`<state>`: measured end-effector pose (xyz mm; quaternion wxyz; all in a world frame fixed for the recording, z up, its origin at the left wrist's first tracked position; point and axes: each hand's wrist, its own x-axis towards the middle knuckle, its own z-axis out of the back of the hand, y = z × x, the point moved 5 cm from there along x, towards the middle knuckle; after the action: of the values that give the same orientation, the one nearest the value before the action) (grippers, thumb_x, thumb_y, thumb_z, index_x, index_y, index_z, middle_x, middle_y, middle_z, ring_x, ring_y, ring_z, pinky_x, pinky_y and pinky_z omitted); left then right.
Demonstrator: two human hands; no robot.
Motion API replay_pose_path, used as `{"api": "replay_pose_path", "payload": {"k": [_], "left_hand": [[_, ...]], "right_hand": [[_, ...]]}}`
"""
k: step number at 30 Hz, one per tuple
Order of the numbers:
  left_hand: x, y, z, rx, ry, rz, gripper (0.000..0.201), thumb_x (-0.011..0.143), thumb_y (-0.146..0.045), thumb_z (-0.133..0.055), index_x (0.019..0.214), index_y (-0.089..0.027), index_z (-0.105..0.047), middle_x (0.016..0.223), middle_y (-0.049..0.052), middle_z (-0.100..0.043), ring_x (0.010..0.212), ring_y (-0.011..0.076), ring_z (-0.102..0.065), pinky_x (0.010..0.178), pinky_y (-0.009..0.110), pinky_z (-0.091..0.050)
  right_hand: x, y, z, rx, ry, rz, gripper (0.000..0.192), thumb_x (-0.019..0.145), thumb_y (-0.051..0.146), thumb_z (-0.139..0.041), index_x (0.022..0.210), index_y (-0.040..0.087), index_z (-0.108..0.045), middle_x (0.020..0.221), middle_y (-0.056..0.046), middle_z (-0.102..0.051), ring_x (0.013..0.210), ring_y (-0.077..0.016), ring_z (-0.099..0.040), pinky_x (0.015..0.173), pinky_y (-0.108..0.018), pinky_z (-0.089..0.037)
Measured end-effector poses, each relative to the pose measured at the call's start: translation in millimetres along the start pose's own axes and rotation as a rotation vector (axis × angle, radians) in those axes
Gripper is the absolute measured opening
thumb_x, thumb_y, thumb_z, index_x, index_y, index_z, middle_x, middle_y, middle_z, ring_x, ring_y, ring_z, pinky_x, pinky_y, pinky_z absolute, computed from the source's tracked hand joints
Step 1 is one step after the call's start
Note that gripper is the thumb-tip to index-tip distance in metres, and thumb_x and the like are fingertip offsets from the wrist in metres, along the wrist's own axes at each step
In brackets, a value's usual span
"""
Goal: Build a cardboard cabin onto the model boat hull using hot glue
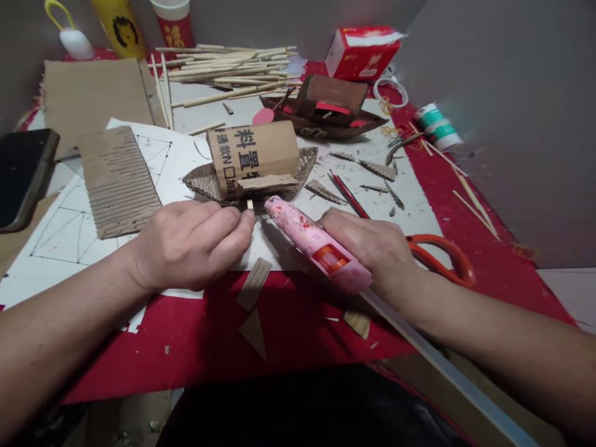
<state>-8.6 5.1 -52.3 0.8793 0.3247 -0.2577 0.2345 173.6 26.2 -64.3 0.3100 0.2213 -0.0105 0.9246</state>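
**One cardboard boat (274, 149), one pink glue gun (302, 231)**

So I'm on the head cam from my end, and the boat sits mid-desk (195, 347), on a white sheet (414, 189). My left hand (198, 242) has its fingers pinching a tiny pale strip (250, 203) right by the hull's near side; can't tell if it touches. My right hand (382, 245) has its fingers closed around the glue gun, mostly hidden behind it, front end aimed near the hull. A glue stick (433, 357) trails out the back. Orange scissors (465, 267) lie just beside that wrist. Past the left hand there's ribbed cardboard (118, 186). Behind the boat: a brown boat (338, 93) and a pile of wooden sticks (233, 71).
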Motion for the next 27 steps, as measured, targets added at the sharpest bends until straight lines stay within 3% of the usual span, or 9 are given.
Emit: {"api": "replay_pose_path", "payload": {"k": [10,20,27], "left_hand": [[1.2,-0.5,-0.2,-0.026,-0.025,-0.004,0.008,0.088,-0.011,-0.058,0.091,-0.011,-0.066,0.064,-0.001,-0.066,0.053,0.0114,-0.057,0.046,0.024,-0.038],[-4.7,1.7,-3.0,-0.067,0.005,0.042,0.014,0.090,-0.012,-0.054,0.095,-0.018,-0.065,0.068,-0.002,-0.064,0.056,0.0112,-0.057,0.049,0.024,-0.035],[-5.2,8.4,-4.3,-0.222,0.035,0.133,0.019,0.088,-0.013,-0.056,0.102,-0.022,-0.065,0.068,-0.002,-0.066,0.056,0.0123,-0.060,0.047,0.025,-0.036]], "right_hand": [[-2.8,-2.6,-1.8,0.011,-0.013,0.010,0.024,0.093,0.029,-0.046,0.070,0.020,-0.042,0.062,0.002,-0.045,0.052,-0.0102,-0.037,0.049,-0.026,-0.026],[0.7,-0.9,2.5,0.012,0.015,0.023,0.028,0.094,0.026,-0.036,0.067,0.022,-0.036,0.058,0.002,-0.042,0.049,-0.0107,-0.033,0.048,-0.025,-0.024],[-0.1,-3.4,1.3,-0.007,0.065,-0.023,0.025,0.092,0.026,-0.038,0.066,0.022,-0.038,0.057,0.002,-0.043,0.048,-0.0116,-0.036,0.048,-0.027,-0.022]]}}
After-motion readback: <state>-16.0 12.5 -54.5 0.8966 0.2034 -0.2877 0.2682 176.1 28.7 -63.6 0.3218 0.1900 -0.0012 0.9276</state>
